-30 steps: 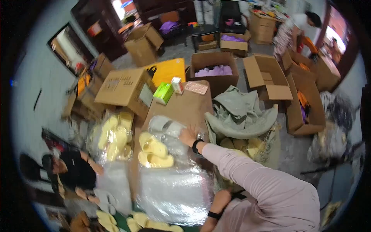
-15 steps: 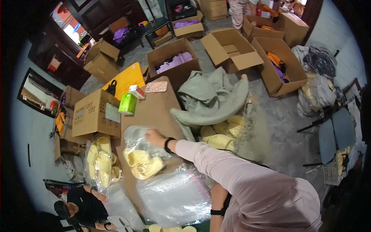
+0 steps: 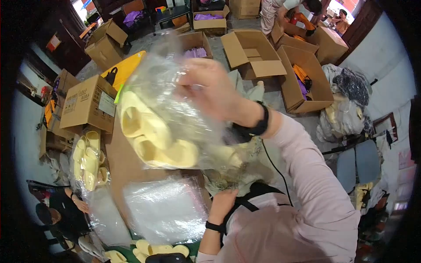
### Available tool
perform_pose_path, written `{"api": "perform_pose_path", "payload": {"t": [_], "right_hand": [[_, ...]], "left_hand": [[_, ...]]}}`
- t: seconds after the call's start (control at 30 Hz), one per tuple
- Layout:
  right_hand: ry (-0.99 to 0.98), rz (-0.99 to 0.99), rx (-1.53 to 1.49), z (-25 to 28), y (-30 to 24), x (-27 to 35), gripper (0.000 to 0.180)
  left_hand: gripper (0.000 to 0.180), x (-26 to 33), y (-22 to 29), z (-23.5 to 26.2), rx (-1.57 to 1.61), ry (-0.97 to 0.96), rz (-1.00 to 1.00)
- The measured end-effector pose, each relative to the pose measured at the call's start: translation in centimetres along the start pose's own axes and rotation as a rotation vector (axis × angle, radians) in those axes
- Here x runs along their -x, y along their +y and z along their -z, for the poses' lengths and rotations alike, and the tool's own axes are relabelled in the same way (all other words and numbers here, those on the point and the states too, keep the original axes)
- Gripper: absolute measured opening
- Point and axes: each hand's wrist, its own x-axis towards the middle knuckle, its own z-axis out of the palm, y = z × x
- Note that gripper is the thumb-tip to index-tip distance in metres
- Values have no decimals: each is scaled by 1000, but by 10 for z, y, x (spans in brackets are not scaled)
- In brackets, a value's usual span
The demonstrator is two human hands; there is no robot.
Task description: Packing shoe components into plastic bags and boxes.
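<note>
My right hand (image 3: 210, 90), blurred by motion, is raised over the table and closed on the upper part of a clear plastic bag (image 3: 164, 76). A pair of pale yellow slippers (image 3: 149, 125) hangs inside the bag, tilted, soles partly turned away. Close to my body, my left hand (image 3: 222, 205) is low beside the table's right edge with its fingers curled together. What they hold, if anything, is hidden. Flat clear plastic bags (image 3: 164, 210) lie stacked on the table left of that hand.
More yellow slippers in clear plastic (image 3: 90, 160) lie at the table's left side, by a cardboard box (image 3: 87, 103). Loose yellow slippers (image 3: 160, 250) lie at the near edge. Open cartons (image 3: 252, 52) stand beyond. A co-worker in black (image 3: 61, 219) sits at left; another bends over boxes.
My right hand has lifted the bagged slippers off the table, up toward me. My left hand shows more fully now. The whole view has shifted.
</note>
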Motion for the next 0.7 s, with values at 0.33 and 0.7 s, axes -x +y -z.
{"api": "perform_pose_path", "payload": {"t": [0.33,0.7], "right_hand": [[566,-384,321,91,-5,158,12],[427,-654,-177,55,85,170,17]], "left_hand": [[12,20,-2,-7,25,48,183],[13,3,19,-13,-7,94,-118]]}}
